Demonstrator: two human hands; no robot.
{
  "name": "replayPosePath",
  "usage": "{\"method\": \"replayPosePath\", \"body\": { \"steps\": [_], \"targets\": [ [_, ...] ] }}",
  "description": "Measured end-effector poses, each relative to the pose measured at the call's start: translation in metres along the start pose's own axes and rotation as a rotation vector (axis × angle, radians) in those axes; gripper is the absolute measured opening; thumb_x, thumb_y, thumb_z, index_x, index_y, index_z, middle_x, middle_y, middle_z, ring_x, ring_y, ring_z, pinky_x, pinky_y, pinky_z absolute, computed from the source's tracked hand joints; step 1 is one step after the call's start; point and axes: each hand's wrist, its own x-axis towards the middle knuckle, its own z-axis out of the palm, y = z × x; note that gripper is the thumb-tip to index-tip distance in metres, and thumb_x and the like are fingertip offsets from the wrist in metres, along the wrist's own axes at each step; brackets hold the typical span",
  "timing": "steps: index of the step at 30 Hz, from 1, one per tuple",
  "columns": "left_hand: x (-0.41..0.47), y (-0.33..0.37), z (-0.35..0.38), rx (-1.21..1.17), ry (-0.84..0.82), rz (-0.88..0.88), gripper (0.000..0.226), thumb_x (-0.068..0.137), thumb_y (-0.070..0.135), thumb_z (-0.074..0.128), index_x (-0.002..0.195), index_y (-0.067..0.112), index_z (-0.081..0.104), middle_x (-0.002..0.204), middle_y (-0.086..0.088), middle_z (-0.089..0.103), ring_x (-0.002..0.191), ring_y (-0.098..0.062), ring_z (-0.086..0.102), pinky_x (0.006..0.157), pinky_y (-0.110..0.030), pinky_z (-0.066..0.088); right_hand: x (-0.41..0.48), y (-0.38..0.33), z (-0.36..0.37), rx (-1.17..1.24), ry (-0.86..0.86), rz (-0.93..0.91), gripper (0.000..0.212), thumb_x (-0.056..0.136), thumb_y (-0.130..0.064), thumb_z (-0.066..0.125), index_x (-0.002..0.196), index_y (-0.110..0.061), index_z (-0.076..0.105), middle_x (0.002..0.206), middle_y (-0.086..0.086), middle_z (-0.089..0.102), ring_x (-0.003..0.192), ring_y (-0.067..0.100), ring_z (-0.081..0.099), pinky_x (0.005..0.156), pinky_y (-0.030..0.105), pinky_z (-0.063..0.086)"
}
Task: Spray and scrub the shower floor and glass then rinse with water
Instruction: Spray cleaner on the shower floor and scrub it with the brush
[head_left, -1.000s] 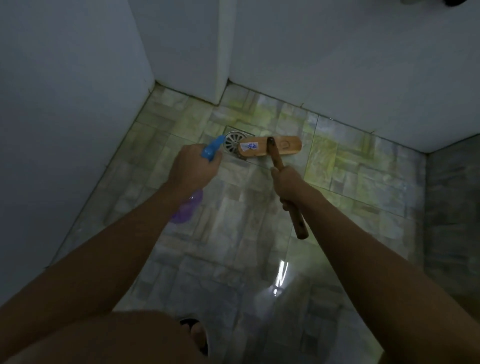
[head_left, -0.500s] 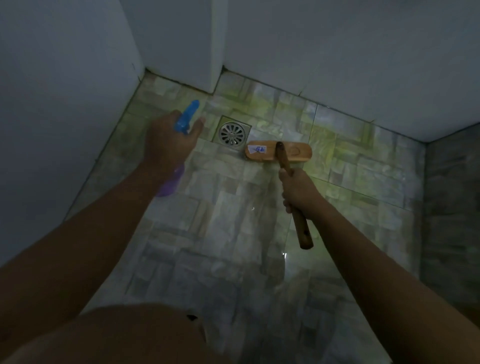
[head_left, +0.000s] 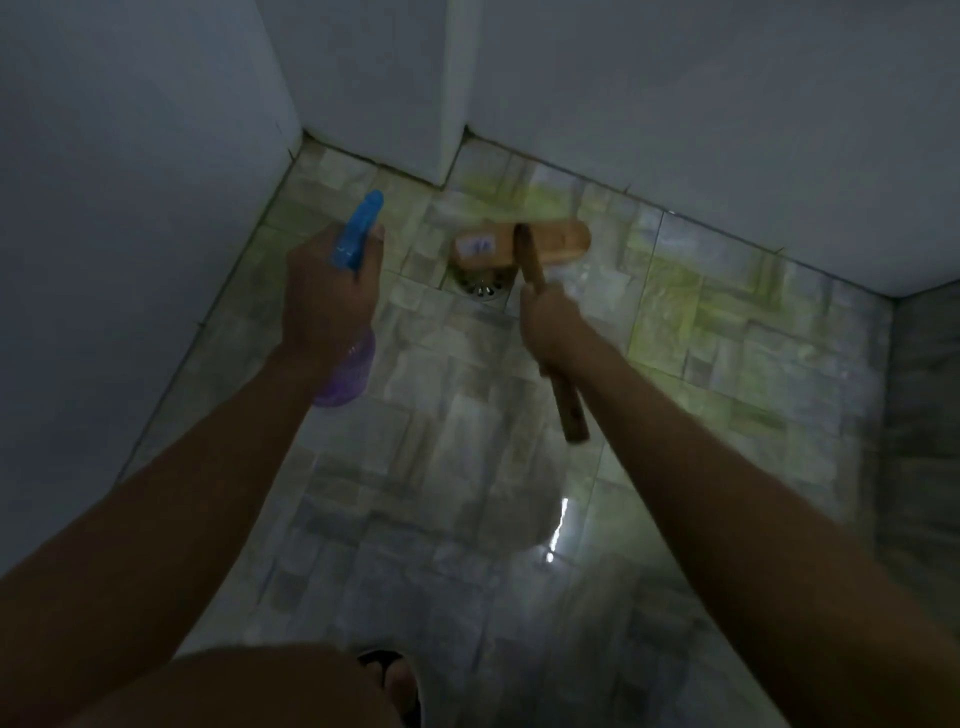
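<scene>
My left hand grips a spray bottle with a blue trigger head and a purple body, held above the floor left of the drain. My right hand grips the wooden handle of a scrub brush. The brush's wooden head lies flat on the tiled shower floor, over the far edge of the round metal drain. Yellow-green streaks mark the tiles near the back wall.
Pale walls close in on the left and at the back, with a corner post behind the brush. A darker wall stands on the right. My foot in a sandal shows at the bottom.
The brush head has slid from right of the drain back onto its far edge, toward the wall. My left hand with the bottle has shifted slightly right and lower in view.
</scene>
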Motion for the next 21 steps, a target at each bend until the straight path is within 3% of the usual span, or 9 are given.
{"method": "replayPosePath", "body": {
  "steps": [3,6,7,9,12,14,16,18,21],
  "targets": [
    [0.003,0.000,0.001,0.011,-0.003,-0.016,0.041,0.103,0.034,0.055,0.074,0.005,0.056,0.060,-0.008,0.047,0.052,-0.019,0.046,0.048,-0.029,0.033,-0.012,0.009,0.003,0.155,0.015,0.095,0.041,0.107,-0.037,0.029,0.126,-0.004,0.043,0.108,0.016,0.058,0.092,0.034,0.062,0.073,0.043,0.056],
    [0.004,-0.001,-0.001,-0.035,0.026,-0.077,0.043,0.102,0.038,0.055,0.077,0.003,0.059,0.062,-0.009,0.050,0.053,-0.018,0.047,0.048,-0.025,0.033,0.030,-0.028,-0.024,0.062,-0.012,0.056,0.029,0.106,-0.023,0.037,0.114,-0.001,0.054,0.103,0.012,0.060,0.083,0.030,0.062,0.052,0.032,0.053],
    [0.004,-0.001,-0.001,-0.044,0.031,-0.077,0.045,0.102,0.038,0.055,0.079,0.000,0.061,0.062,-0.011,0.051,0.053,-0.019,0.048,0.048,-0.028,0.034,0.046,-0.043,-0.033,0.015,-0.037,0.036,0.024,0.105,-0.014,0.040,0.109,0.002,0.058,0.106,0.015,0.062,0.089,0.032,0.063,0.059,0.033,0.055],
    [0.002,-0.002,-0.002,-0.048,0.038,-0.064,0.044,0.102,0.037,0.056,0.079,-0.001,0.061,0.062,-0.014,0.053,0.053,-0.022,0.049,0.049,-0.030,0.035,0.063,-0.071,-0.044,-0.113,-0.067,-0.014,0.028,0.102,-0.004,0.041,0.117,0.008,0.061,0.123,0.022,0.062,0.113,0.036,0.060,0.085,0.038,0.049],
    [0.000,0.000,-0.003,-0.041,0.051,-0.058,0.043,0.102,0.034,0.056,0.075,0.001,0.057,0.060,-0.011,0.048,0.051,-0.020,0.045,0.048,-0.030,0.032,0.055,-0.081,-0.037,-0.287,-0.030,-0.079,0.030,0.102,-0.004,0.037,0.120,0.005,0.060,0.129,0.021,0.060,0.119,0.035,0.057,0.085,0.037,0.043],
    [-0.001,0.000,-0.003,-0.002,0.046,-0.040,0.044,0.103,0.035,0.055,0.072,0.003,0.054,0.059,-0.009,0.044,0.051,-0.018,0.042,0.047,-0.031,0.031,0.035,-0.056,-0.020,-0.215,-0.052,-0.059,0.031,0.105,-0.010,0.036,0.125,0.003,0.055,0.129,0.022,0.059,0.113,0.035,0.059,0.083,0.037,0.047],
    [-0.001,0.001,-0.004,0.017,0.038,-0.045,0.044,0.103,0.036,0.053,0.071,0.006,0.052,0.058,-0.008,0.043,0.050,-0.018,0.040,0.046,-0.031,0.030,0.015,-0.025,-0.009,0.022,-0.116,0.092,0.041,0.107,-0.030,0.033,0.133,-0.001,0.046,0.125,0.022,0.058,0.092,0.033,0.062,0.062,0.039,0.053],
    [0.000,0.001,-0.005,0.008,0.046,-0.041,0.045,0.103,0.035,0.053,0.070,0.004,0.053,0.058,-0.009,0.044,0.049,-0.020,0.041,0.046,-0.032,0.031,0.006,-0.010,-0.013,0.153,-0.084,0.166,0.046,0.106,-0.041,0.031,0.131,-0.004,0.042,0.117,0.021,0.058,0.075,0.029,0.059,0.044,0.031,0.045],
    [-0.003,-0.001,-0.006,-0.035,0.061,-0.052,0.046,0.103,0.036,0.054,0.073,0.001,0.057,0.058,-0.013,0.048,0.049,-0.024,0.047,0.046,-0.034,0.033,0.032,-0.024,-0.032,0.121,-0.023,0.144,0.026,0.107,-0.023,0.036,0.113,-0.003,0.052,0.105,0.018,0.062,0.067,0.027,0.058,0.040,0.029,0.042]
  ]
}}
